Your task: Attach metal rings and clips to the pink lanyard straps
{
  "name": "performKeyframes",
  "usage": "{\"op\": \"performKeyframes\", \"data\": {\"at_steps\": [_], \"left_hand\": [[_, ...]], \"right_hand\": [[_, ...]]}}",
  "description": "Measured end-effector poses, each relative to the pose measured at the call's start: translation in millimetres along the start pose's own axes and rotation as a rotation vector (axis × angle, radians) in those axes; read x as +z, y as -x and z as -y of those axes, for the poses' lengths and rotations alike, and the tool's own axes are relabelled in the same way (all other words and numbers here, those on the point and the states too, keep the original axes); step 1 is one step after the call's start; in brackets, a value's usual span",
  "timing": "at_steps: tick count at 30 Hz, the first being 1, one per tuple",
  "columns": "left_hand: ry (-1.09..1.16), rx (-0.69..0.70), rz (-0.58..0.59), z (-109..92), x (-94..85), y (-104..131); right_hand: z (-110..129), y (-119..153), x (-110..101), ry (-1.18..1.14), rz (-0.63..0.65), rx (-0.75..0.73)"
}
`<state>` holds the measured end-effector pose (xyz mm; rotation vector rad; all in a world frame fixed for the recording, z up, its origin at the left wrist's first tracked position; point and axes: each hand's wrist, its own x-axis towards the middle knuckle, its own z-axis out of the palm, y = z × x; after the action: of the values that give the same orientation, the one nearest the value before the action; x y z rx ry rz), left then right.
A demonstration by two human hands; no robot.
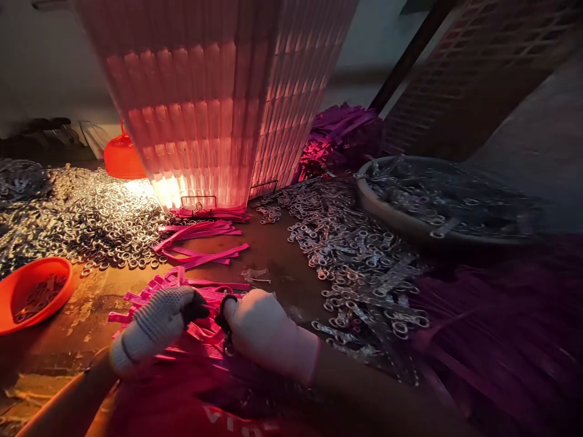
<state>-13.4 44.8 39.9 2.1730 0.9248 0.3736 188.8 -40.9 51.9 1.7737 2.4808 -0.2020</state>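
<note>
Near the bottom centre, my left hand (166, 318) wears a white dotted glove with dark fingertips. Its fingers are pinched together over the pink straps (136, 297), and whatever lies between them is hidden. Close on its right is my right hand (264, 321), in a white glove with a dark covering on the thumb. Those fingers are curled closed, and a small dark metal piece (228, 346) shows below them; its kind is unclear. More pink straps (212, 258) lie on the table just beyond both hands.
Metal rings (91, 218) are heaped at left under a red lamp (122, 156). An orange bowl (59, 297) holds small dark pieces. Behind stands a tall ribbed translucent panel (191, 121). Metal clasps (359, 255) spread at right beside a loaded grey basin (392, 212). Purple straps (501, 328) fill the right.
</note>
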Motion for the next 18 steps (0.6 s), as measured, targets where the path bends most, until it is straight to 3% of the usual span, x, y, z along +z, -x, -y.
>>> {"op": "performKeyframes", "data": {"at_steps": [4, 7, 9, 12, 14, 18], "left_hand": [[0.004, -0.166, -0.16, 31.4, -30.8, -0.4], [0.284, -0.302, -0.299, 49.5, -27.6, 0.6], [0.613, -0.412, -0.355, 54.1, -18.3, 0.2], [1.054, -0.536, -0.305, 51.9, -5.2, -5.3], [1.265, -0.526, -0.229, 45.6, 1.7, -11.6], [1.573, -0.426, -0.05, 25.2, 14.9, -24.5]], "right_hand": [[-22.8, 16.0, 1.2, -0.054, 0.005, 0.116], [-68.7, 19.8, 9.8, -0.04, -0.004, 0.164], [-112.1, 14.7, 18.9, 0.032, 0.029, 0.325], [-177.8, 0.6, 35.3, 0.129, 0.066, 0.519], [-209.5, -8.8, 45.8, 0.186, 0.073, 0.591], [-234.1, -23.5, 61.3, 0.252, 0.104, 0.612]]}}
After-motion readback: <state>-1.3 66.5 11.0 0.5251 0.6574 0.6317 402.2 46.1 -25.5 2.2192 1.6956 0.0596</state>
